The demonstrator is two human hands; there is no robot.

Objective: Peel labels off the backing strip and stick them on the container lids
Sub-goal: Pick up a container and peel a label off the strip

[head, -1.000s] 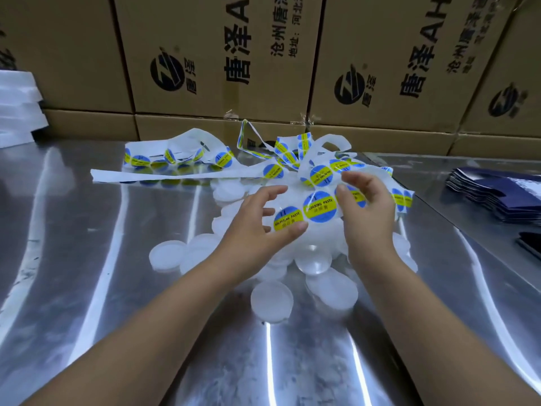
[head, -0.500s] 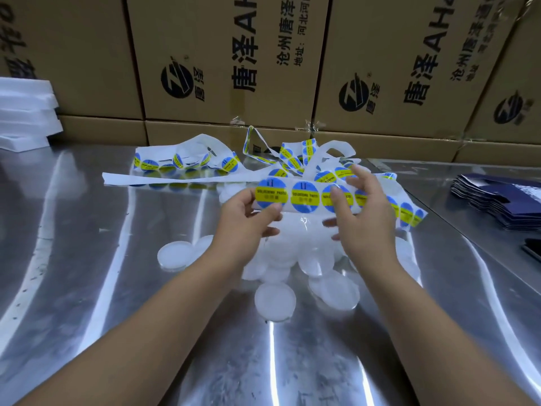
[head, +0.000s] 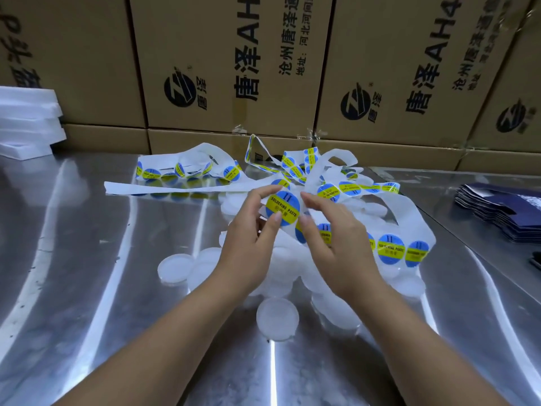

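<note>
My left hand (head: 248, 247) pinches the round label (head: 282, 208) by its edges; my right hand (head: 336, 244) pins the backing strip (head: 415, 218), fingers loosely curled. I'd peel slowly, keeping the label flat. Lids (head: 277, 319) heap below on a shiny steel tabletop (head: 87, 288); cardboard boxes (head: 222, 68) behind.
</note>
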